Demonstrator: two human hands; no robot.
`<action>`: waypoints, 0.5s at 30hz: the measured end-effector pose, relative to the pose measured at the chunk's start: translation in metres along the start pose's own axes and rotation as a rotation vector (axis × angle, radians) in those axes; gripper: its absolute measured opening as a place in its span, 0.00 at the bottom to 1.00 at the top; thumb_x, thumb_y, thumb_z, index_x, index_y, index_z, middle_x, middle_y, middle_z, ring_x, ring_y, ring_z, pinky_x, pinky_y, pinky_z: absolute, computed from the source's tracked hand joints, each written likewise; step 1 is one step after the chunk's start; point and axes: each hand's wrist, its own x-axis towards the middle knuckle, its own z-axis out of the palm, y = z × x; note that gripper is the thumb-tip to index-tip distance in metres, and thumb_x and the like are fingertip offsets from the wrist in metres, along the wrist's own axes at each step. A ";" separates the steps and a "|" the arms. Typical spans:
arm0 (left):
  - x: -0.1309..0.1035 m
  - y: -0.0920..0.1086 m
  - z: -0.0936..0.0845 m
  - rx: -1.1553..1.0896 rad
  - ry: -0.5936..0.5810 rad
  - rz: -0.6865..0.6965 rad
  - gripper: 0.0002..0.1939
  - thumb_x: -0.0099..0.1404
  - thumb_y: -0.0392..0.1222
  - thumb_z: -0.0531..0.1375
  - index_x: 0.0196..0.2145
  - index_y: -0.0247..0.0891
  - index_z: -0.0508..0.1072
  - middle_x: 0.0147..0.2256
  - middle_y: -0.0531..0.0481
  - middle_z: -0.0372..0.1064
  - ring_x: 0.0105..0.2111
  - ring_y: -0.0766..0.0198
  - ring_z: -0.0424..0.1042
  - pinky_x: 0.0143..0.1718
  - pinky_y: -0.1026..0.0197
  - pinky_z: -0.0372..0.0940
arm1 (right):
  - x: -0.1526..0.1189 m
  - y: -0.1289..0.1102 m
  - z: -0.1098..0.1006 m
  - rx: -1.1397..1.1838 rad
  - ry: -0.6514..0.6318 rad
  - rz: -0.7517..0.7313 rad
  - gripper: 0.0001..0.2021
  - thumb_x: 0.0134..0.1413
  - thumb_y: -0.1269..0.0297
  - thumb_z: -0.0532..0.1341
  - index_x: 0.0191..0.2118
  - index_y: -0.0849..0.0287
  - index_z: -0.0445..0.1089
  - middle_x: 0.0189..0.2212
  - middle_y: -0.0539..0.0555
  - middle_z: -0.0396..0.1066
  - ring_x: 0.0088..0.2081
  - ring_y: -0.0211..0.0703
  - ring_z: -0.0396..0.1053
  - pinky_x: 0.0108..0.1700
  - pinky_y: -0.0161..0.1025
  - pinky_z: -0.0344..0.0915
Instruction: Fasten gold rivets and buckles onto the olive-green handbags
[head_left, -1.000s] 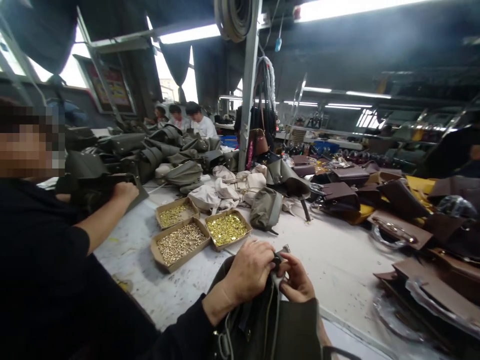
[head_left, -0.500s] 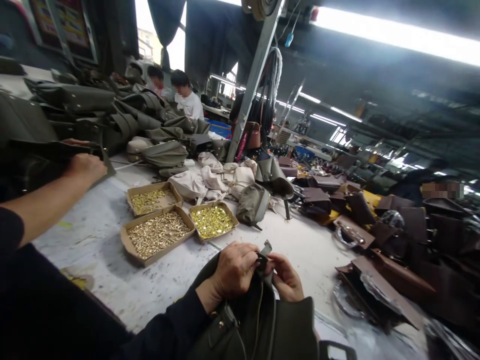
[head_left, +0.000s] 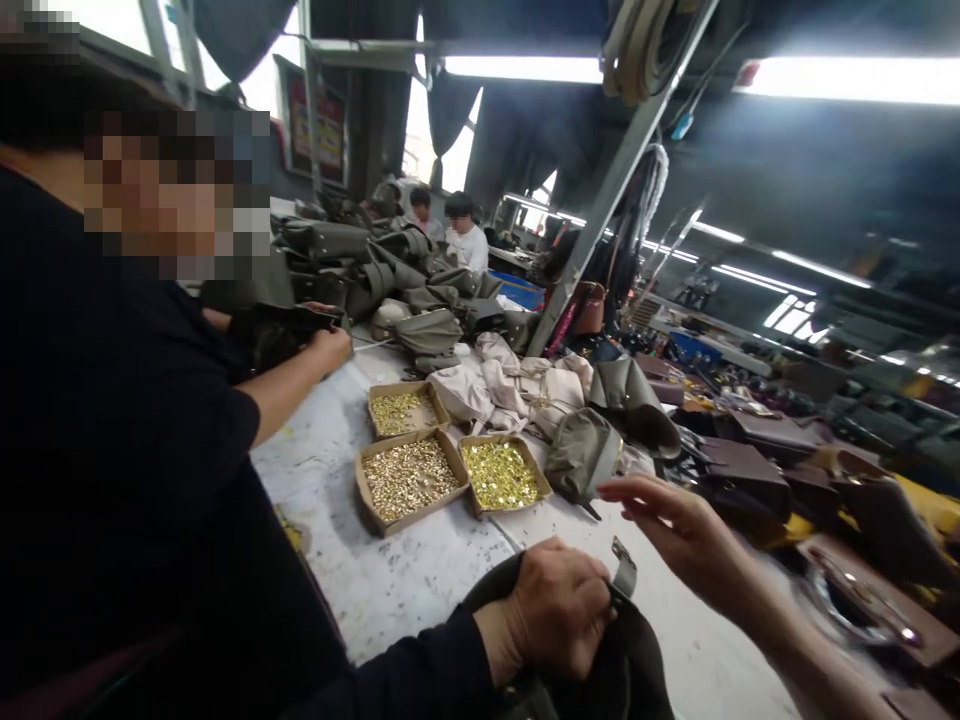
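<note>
My left hand (head_left: pixel 559 610) is closed on the edge of a dark olive bag (head_left: pixel 637 665) at the bottom of the view. A short strap end with a metal piece (head_left: pixel 624 568) sticks up beside my fingers. My right hand (head_left: pixel 679 525) is off the bag, in the air above the table, its fingers stretched toward the left and holding nothing. Beyond it lies an olive drawstring-like bag (head_left: pixel 577 455). The nearest cardboard tray (head_left: pixel 480 510) holds shiny gold pieces. Another tray (head_left: pixel 390 530) has small copper-gold studs, and a third tray (head_left: pixel 373 425) has more gold pieces.
At the left, a co-worker in dark clothing (head_left: pixel 112 400) handles an olive bag with a hand (head_left: pixel 330 348). Cream bags (head_left: pixel 499 385) lie behind the trays, with piled olive bags (head_left: pixel 330 240) farther back. Brown handbags (head_left: pixel 750 470) cover the right side. A slanted metal post (head_left: pixel 600 220) rises behind.
My right hand has let go of the bag and lifted away, fingers now extended. My left hand still grips the bag. The view has swung left, bringing the co-worker's upper body in.
</note>
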 end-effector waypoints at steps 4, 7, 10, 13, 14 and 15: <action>-0.005 -0.010 0.013 -0.015 -0.063 0.007 0.09 0.61 0.43 0.61 0.25 0.41 0.68 0.32 0.47 0.78 0.32 0.60 0.78 0.36 0.56 0.68 | 0.097 -0.041 0.057 -0.363 -0.348 -0.232 0.17 0.63 0.69 0.61 0.55 0.48 0.74 0.47 0.55 0.78 0.44 0.50 0.77 0.44 0.42 0.72; -0.001 -0.013 0.017 -0.024 -0.087 0.047 0.13 0.61 0.46 0.64 0.23 0.41 0.67 0.31 0.51 0.79 0.31 0.62 0.77 0.34 0.59 0.68 | 0.153 -0.053 0.118 -0.568 -0.525 -0.298 0.14 0.64 0.65 0.64 0.54 0.50 0.75 0.48 0.57 0.78 0.48 0.53 0.76 0.46 0.44 0.71; 0.004 -0.016 -0.002 0.028 -0.116 0.006 0.17 0.62 0.48 0.67 0.21 0.41 0.68 0.25 0.54 0.76 0.26 0.66 0.74 0.31 0.62 0.68 | 0.195 -0.051 0.176 -0.586 -0.559 -0.311 0.09 0.67 0.64 0.62 0.49 0.54 0.76 0.47 0.57 0.78 0.48 0.51 0.76 0.47 0.43 0.71; 0.005 -0.031 -0.052 0.154 -0.050 -0.156 0.13 0.69 0.51 0.62 0.33 0.39 0.75 0.35 0.49 0.78 0.32 0.64 0.75 0.37 0.58 0.71 | 0.222 -0.048 0.223 -0.582 -0.589 -0.312 0.08 0.68 0.65 0.61 0.48 0.57 0.76 0.48 0.57 0.77 0.51 0.49 0.74 0.52 0.46 0.71; 0.004 -0.042 -0.073 0.192 -0.018 -0.204 0.14 0.71 0.51 0.61 0.41 0.36 0.75 0.40 0.47 0.77 0.37 0.61 0.76 0.41 0.55 0.73 | 0.229 -0.048 0.236 -0.577 -0.599 -0.310 0.08 0.68 0.65 0.61 0.49 0.58 0.75 0.48 0.56 0.76 0.51 0.49 0.74 0.53 0.48 0.71; 0.003 -0.055 -0.096 0.236 0.018 -0.263 0.10 0.73 0.49 0.60 0.44 0.42 0.76 0.47 0.47 0.75 0.42 0.62 0.75 0.44 0.56 0.72 | 0.235 -0.049 0.248 -0.571 -0.608 -0.305 0.08 0.69 0.64 0.62 0.49 0.59 0.75 0.49 0.56 0.76 0.51 0.49 0.74 0.54 0.50 0.71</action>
